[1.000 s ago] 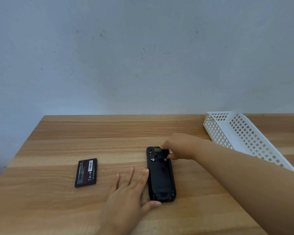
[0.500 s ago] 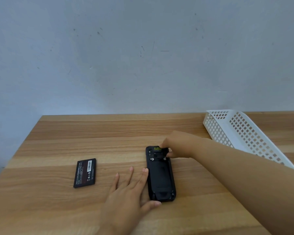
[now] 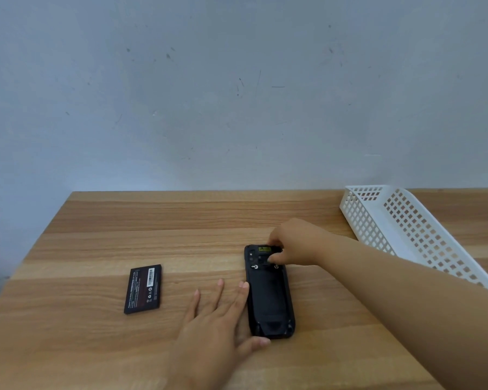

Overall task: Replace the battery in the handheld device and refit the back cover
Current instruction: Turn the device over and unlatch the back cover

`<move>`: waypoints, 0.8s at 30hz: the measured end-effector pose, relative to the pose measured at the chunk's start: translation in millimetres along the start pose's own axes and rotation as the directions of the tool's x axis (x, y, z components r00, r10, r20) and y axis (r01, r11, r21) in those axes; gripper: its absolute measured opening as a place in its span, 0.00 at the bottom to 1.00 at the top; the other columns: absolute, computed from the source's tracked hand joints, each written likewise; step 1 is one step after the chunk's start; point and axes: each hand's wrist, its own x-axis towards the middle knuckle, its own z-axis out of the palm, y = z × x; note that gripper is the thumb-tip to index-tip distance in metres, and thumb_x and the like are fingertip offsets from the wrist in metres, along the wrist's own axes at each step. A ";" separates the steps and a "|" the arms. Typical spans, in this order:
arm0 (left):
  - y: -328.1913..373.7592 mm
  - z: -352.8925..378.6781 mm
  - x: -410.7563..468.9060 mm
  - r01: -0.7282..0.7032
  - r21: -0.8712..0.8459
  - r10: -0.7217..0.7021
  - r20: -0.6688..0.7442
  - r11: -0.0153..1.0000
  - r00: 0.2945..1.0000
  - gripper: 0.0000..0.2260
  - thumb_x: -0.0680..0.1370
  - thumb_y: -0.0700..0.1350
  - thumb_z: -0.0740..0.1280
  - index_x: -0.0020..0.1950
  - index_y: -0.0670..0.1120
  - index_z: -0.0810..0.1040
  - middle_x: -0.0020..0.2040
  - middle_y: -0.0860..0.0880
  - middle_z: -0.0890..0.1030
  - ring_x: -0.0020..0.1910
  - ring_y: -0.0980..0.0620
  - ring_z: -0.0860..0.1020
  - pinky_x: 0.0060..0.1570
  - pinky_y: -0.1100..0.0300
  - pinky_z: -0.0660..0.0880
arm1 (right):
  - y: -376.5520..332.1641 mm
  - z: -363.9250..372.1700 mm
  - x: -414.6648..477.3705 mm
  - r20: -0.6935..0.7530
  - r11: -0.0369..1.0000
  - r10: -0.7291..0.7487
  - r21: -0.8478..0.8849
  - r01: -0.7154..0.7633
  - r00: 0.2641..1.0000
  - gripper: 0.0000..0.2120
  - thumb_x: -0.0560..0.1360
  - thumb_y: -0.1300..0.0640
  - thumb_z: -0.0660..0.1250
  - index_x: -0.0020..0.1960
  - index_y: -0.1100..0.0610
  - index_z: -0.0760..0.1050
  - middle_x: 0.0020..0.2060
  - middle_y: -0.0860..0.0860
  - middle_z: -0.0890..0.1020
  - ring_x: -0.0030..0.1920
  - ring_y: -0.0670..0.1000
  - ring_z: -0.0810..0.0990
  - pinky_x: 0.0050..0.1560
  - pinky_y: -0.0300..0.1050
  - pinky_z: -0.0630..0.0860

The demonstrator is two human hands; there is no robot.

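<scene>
A black handheld device (image 3: 269, 294) lies face down on the wooden table (image 3: 124, 220), its back cover on and two round latches showing near its far end. My left hand (image 3: 217, 325) lies flat with fingers spread against the device's left side, thumb at its near end. My right hand (image 3: 293, 243) reaches to the device's far end, fingertips pinched at the top right, near the right latch. A loose black battery (image 3: 143, 288) with a white barcode label lies on the table to the left, apart from both hands.
A white perforated plastic basket (image 3: 400, 229) lies tipped at the right, behind my right forearm. A grey-blue wall stands behind the table's far edge. The table's left edge runs diagonally at the left of the view.
My right fingertips have shifted slightly at the device's far end. The left hand, device and battery stay where they were.
</scene>
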 end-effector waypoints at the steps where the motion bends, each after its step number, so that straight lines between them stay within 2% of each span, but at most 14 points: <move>1: 0.9 -0.5 -0.1 0.006 -0.010 -0.006 0.014 1.000 1.000 0.37 0.68 0.75 0.44 0.66 0.54 0.69 0.55 0.59 0.81 0.61 0.54 0.74 0.59 0.51 0.59 | -3.6 -0.8 0.9 -0.005 0.999 0.026 0.029 -0.026 1.000 0.16 0.72 0.48 0.66 0.52 0.59 0.79 0.46 0.55 0.83 0.47 0.55 0.79 0.48 0.49 0.77; 3: 2.7 -6.4 0.4 0.008 -0.031 -0.007 0.020 0.999 1.000 0.37 0.68 0.75 0.43 0.69 0.56 0.63 0.61 0.61 0.76 0.65 0.55 0.70 0.62 0.51 0.55 | -12.4 -2.2 4.6 0.017 0.997 0.063 0.037 -0.064 0.998 0.21 0.70 0.43 0.67 0.54 0.59 0.78 0.48 0.54 0.83 0.50 0.54 0.79 0.49 0.49 0.78; 5: 5.3 -9.8 1.7 0.001 -0.025 0.000 0.037 1.000 0.999 0.38 0.65 0.76 0.41 0.71 0.60 0.46 0.70 0.64 0.59 0.72 0.57 0.55 0.66 0.53 0.45 | -21.9 -3.4 8.6 0.044 0.996 0.086 -0.001 -0.086 0.995 0.23 0.71 0.42 0.67 0.54 0.60 0.77 0.48 0.55 0.83 0.48 0.54 0.80 0.45 0.47 0.77; 7: 5.8 -9.9 1.6 -0.011 -0.022 0.011 -0.031 1.000 0.999 0.37 0.63 0.77 0.39 0.68 0.62 0.39 0.70 0.65 0.51 0.72 0.59 0.46 0.68 0.54 0.40 | -29.5 -4.9 11.2 0.055 0.995 0.102 -0.024 -0.101 0.993 0.21 0.72 0.43 0.66 0.51 0.62 0.77 0.45 0.55 0.84 0.42 0.54 0.78 0.39 0.45 0.74; 9: 5.6 -8.2 0.7 -0.006 -0.036 0.007 0.022 0.999 1.000 0.38 0.59 0.77 0.36 0.65 0.63 0.32 0.70 0.65 0.46 0.71 0.60 0.38 0.70 0.53 0.36 | -34.3 -6.2 11.9 0.042 0.993 0.116 -0.033 -0.114 0.992 0.19 0.72 0.45 0.66 0.48 0.62 0.77 0.41 0.54 0.82 0.39 0.53 0.75 0.35 0.45 0.71; 11: 4.9 -7.8 -0.4 0.002 -0.054 0.001 0.063 0.999 0.998 0.40 0.57 0.77 0.35 0.64 0.62 0.30 0.74 0.63 0.47 0.69 0.60 0.34 0.71 0.51 0.35 | -37.7 -6.8 11.0 0.014 0.992 0.118 -0.040 -0.117 0.993 0.16 0.72 0.47 0.66 0.47 0.61 0.76 0.32 0.50 0.76 0.38 0.52 0.74 0.28 0.43 0.68; 13: 4.8 -7.7 -0.9 -0.008 -0.033 0.010 0.066 0.999 0.998 0.40 0.57 0.76 0.35 0.65 0.62 0.30 0.75 0.61 0.48 0.69 0.60 0.34 0.71 0.51 0.35 | -40.9 -7.0 9.7 -0.003 0.990 0.129 -0.053 -0.129 0.992 0.15 0.72 0.49 0.66 0.47 0.61 0.76 0.28 0.49 0.70 0.38 0.52 0.73 0.25 0.40 0.64; 16: 5.6 -10.5 -1.4 -0.006 -0.041 0.009 0.082 0.999 0.997 0.40 0.57 0.76 0.35 0.65 0.62 0.30 0.75 0.61 0.48 0.69 0.61 0.34 0.72 0.50 0.36 | -45.2 -1.2 10.9 -0.011 0.986 0.166 -0.005 -0.166 0.986 0.12 0.70 0.51 0.67 0.37 0.59 0.72 0.27 0.49 0.69 0.32 0.50 0.71 0.24 0.40 0.64; 18: 6.6 -11.8 -1.7 -0.006 -0.048 0.011 0.096 0.999 0.995 0.40 0.57 0.76 0.36 0.65 0.61 0.31 0.75 0.61 0.48 0.69 0.60 0.34 0.72 0.50 0.36 | -49.1 4.1 12.8 -0.007 0.983 0.183 0.023 -0.183 0.983 0.14 0.70 0.54 0.66 0.29 0.57 0.67 0.26 0.49 0.69 0.26 0.48 0.68 0.23 0.39 0.64; 24: 5.9 -13.2 -2.2 -0.010 -0.061 0.015 0.072 0.998 0.997 0.39 0.60 0.76 0.38 0.66 0.62 0.32 0.75 0.62 0.49 0.69 0.60 0.34 0.71 0.52 0.36 | -52.3 11.5 14.5 -0.042 0.977 0.208 0.058 -0.205 0.977 0.15 0.72 0.60 0.62 0.28 0.58 0.64 0.27 0.50 0.69 0.26 0.48 0.66 0.23 0.39 0.63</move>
